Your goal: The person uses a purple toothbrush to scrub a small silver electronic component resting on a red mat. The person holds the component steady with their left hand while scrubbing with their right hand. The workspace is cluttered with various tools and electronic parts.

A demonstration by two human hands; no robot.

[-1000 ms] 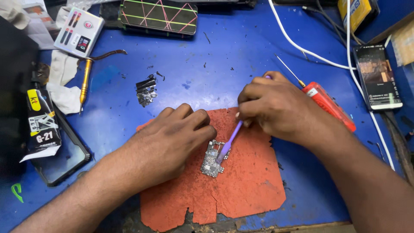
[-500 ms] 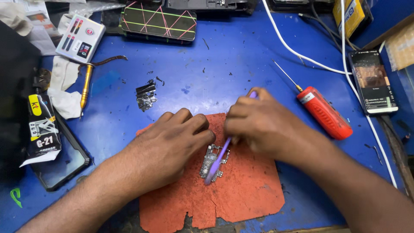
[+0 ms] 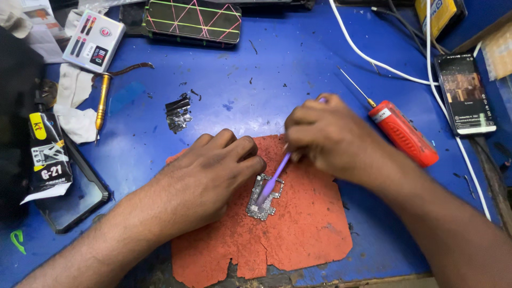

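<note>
A small metal circuit board lies on a worn orange mat on the blue bench. My left hand rests on the mat with its fingertips pressed against the board's upper edge. My right hand grips a thin purple tool like a pen, its tip down on the middle of the board. The tool's upper end pokes out above my knuckles.
A red-handled screwdriver lies right of my right hand. A lit phone and white cable sit at the right. Crumpled metal shielding, a gold-handled tool, a glue tube and a dark phone case lie left and behind.
My right hand has shifted left and nearer the board, and the purple tool's tip has moved along the board. My left hand stays pressed against the board.
</note>
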